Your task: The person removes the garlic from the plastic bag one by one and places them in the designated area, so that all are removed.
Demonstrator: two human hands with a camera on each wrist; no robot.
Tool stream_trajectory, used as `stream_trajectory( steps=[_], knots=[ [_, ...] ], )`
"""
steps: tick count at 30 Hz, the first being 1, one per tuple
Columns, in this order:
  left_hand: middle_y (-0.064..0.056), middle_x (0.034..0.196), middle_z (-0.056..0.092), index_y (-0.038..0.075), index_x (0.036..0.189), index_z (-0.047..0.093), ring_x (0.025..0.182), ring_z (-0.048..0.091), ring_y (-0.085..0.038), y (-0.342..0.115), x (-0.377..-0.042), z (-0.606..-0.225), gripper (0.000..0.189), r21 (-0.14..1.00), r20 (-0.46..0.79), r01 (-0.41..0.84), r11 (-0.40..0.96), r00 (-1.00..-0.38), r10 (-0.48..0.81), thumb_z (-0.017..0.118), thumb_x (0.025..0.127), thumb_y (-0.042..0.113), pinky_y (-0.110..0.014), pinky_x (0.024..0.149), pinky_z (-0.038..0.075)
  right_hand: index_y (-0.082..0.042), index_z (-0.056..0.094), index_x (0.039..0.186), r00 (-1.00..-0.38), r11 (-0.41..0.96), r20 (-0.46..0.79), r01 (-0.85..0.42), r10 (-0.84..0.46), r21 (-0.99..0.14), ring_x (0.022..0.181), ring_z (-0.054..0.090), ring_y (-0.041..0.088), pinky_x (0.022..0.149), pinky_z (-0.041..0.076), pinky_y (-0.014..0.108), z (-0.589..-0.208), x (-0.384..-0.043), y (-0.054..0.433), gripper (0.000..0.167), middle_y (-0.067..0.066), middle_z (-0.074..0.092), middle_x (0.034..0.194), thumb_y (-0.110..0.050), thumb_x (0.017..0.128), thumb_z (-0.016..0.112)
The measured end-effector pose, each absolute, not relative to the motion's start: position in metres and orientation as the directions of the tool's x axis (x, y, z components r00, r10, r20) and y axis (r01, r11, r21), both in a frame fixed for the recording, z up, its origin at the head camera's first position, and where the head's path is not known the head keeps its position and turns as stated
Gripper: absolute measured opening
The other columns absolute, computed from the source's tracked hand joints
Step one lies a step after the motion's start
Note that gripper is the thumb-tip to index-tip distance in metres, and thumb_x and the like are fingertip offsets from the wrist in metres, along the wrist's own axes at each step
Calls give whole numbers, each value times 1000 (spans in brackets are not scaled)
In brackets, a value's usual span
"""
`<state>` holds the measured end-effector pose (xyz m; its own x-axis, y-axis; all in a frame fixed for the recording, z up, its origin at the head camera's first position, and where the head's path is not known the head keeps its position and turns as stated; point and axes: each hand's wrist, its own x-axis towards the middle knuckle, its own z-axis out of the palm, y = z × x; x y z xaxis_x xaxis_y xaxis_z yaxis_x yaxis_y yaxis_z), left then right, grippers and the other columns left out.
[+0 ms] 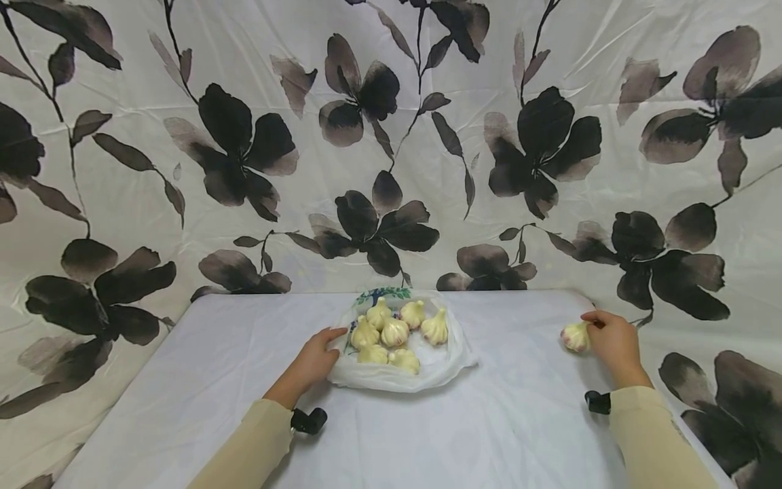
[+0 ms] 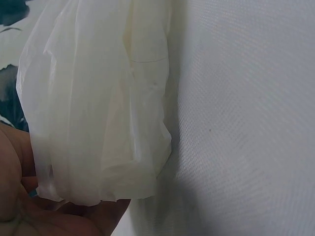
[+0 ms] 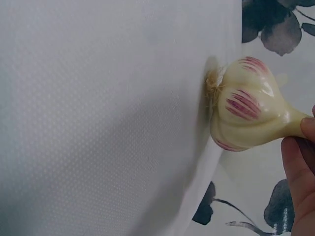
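right hand (image 1: 613,339) is over at the right edge of the frame, lower middle height, fingers curled onto a single garlic bulb (image 1: 575,337) sitting near the table's right border. in the right wrist view the fingertips (image 3: 300,162) pinch the stem end of that garlic bulb (image 3: 248,105), root end touching the white tablecloth (image 3: 98,118). the bulb is cream coloured with purple streaks, lying on its side right at the table edge, floral backdrop showing behind it.

left hand (image 1: 318,360) is a bit left of centre, lower half of the frame, resting on the cloth with its fingers against the left rim of a white plastic bag (image 1: 427,370). from the left wrist view the plastic bag (image 2: 98,108) fills the left half of the shot and the hand (image 2: 19,196) is tucked in the lower left corner. looks like it's got the bag's edge held between thumb and fingers, though the plastic covers most of the fingers so the exact grip is hard to read.

the bag lies spread open in the middle of the table with a pile of garlic bulbs (image 1: 397,333) on it, six or so, packed close together. the lone bulb is well apart from that pile, off to the right.

beyond that, the table cloth (image 1: 501,421) is white and a bit creased, both sleeves (image 1: 654,435) are beige, and the floral curtain (image 1: 244,136) with big dark flowers fills the whole upper half of the frame.
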<state>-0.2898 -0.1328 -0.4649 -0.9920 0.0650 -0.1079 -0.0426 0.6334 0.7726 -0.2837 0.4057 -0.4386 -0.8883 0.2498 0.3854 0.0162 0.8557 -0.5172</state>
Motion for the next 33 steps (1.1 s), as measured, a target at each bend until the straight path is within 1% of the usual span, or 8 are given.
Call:
stream_trajectory(
  steps=[3,9,18,24,27,30,32,33],
  knots=[
    [-24,157,26,11,144,46,146,19,-43,-133,-291,-465,54,772,-104,-38,634,-992,68,46,91,2,-60,117,19,2,71,101,-884,858,397,8,246,-514,87,64,40,69,45,43,-438,-284,407,26,24,70,96,-2,85,51],
    [-24,157,26,10,144,46,146,20,-43,-132,-289,-465,55,774,-106,-43,632,-992,63,45,90,1,-60,117,19,4,71,102,-890,851,379,21,256,-525,89,63,42,73,47,48,-439,-281,408,27,26,69,99,-1,84,51],
    [-21,157,28,11,144,46,146,21,-42,-131,-289,-469,54,763,-117,-51,644,-991,59,45,91,1,-61,116,21,4,67,109,-921,833,278,83,274,-547,99,61,43,80,48,53,-437,-281,407,31,28,66,110,-7,89,47],
    [-21,157,28,11,145,45,147,21,-42,-131,-289,-467,54,761,-124,-62,646,-991,51,45,91,2,-60,117,20,4,65,113,-933,850,254,91,255,-519,107,56,50,85,45,59,-429,-283,402,32,33,60,120,-12,91,48],
    [-21,157,28,11,145,45,147,20,-42,-131,-289,-465,54,759,-121,-57,648,-991,55,44,92,3,-60,117,20,3,64,115,-937,857,245,96,249,-506,110,52,54,87,41,63,-422,-284,398,32,35,57,124,-13,92,50],
    [-20,157,28,11,145,45,147,20,-41,-132,-290,-465,54,761,-118,-49,647,-991,63,44,92,3,-60,117,20,1,64,117,-937,859,243,100,251,-502,110,52,53,87,41,65,-415,-285,391,32,35,58,123,-14,92,52],
    [-20,157,29,11,145,45,147,21,-41,-133,-291,-465,54,760,-111,-41,649,-992,67,44,92,3,-60,117,20,0,64,118,-936,861,250,94,247,-500,102,55,48,83,44,61,-410,-287,386,31,33,61,119,-15,92,53],
    [-20,156,30,10,145,45,146,21,-41,-133,-291,-465,54,759,-108,-38,650,-992,68,44,92,3,-60,117,20,-1,64,118,-935,865,259,85,240,-495,95,57,45,79,46,58,-408,-288,383,31,32,63,114,-15,93,53]
  ],
)
